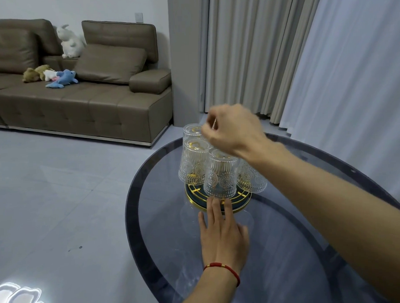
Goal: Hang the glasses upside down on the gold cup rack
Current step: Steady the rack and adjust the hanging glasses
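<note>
A gold cup rack with a round dark base stands on the glass table. Several clear embossed glasses hang upside down on it: one at the front, one at the left, one at the back and one at the right, partly hidden by my right forearm. My left hand lies flat on the table with its fingertips touching the rack's base rim. My right hand hovers over the rack's top, fingers pinched together around its thin top handle, which is barely visible.
The round table's dark rim runs close on the left. Beyond it is grey tiled floor, a brown sofa with plush toys, and curtains behind the table on the right.
</note>
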Demonstrator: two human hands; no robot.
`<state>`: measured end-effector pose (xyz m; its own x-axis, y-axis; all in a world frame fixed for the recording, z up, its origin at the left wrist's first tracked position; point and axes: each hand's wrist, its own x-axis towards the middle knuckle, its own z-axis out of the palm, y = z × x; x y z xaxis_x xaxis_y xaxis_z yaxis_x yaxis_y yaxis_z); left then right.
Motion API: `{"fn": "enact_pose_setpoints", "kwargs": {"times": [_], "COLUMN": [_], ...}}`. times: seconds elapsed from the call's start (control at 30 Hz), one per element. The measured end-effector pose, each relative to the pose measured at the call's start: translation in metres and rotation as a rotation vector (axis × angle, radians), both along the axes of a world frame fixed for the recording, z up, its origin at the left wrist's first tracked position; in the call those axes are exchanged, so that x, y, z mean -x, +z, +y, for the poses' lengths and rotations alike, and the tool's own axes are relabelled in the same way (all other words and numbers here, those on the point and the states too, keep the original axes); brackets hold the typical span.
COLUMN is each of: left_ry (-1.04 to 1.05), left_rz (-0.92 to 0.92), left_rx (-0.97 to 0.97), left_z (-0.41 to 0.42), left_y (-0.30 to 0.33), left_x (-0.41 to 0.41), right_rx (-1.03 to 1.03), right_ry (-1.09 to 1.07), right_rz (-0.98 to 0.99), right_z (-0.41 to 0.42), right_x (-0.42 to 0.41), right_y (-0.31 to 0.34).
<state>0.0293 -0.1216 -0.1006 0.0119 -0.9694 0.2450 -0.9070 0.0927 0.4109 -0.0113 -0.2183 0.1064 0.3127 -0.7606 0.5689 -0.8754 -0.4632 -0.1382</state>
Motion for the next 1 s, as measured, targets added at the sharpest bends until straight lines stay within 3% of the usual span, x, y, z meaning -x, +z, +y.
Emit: {"fn": "enact_pose_setpoints", "kwargs": {"times": [0.07, 0.13, 0.23, 0.47, 0.77, 1.0], "left_ry": [-0.003, -0.006, -0.007, -0.007, -0.006, 0.003], "left_rz": [0.0, -0.001, 0.001, 0.064, 0.068, 0.066], "left_rx": [0.001, -0.001, -0.002, 0.031, 0.027, 0.035], "left_z": [0.001, 0.001, 0.002, 0.003, 0.003, 0.002], "left_y": [0.001, 0.001, 0.002, 0.002, 0.0, 0.0], "left_x": [0.0, -0.001, -0.002, -0.001, 0.001, 0.001], "right_rx": [-0.073, -0.134, -0.204, -0.108, -0.24, -0.229], "right_ry": [-0.111, -0.181, -0.226, -0.3, -0.276, -0.235], "right_rz": [0.246, 0.324, 0.309, 0.237, 0.059, 0.096], "right_z": [0.008, 0.007, 0.002, 0.003, 0.002, 0.004], "right_x": [-0.011, -0.019, -0.028, -0.041, -0.042, -0.04], "right_y": [-0.013, -0.022, -0.03, -0.04, -0.039, -0.04]}}
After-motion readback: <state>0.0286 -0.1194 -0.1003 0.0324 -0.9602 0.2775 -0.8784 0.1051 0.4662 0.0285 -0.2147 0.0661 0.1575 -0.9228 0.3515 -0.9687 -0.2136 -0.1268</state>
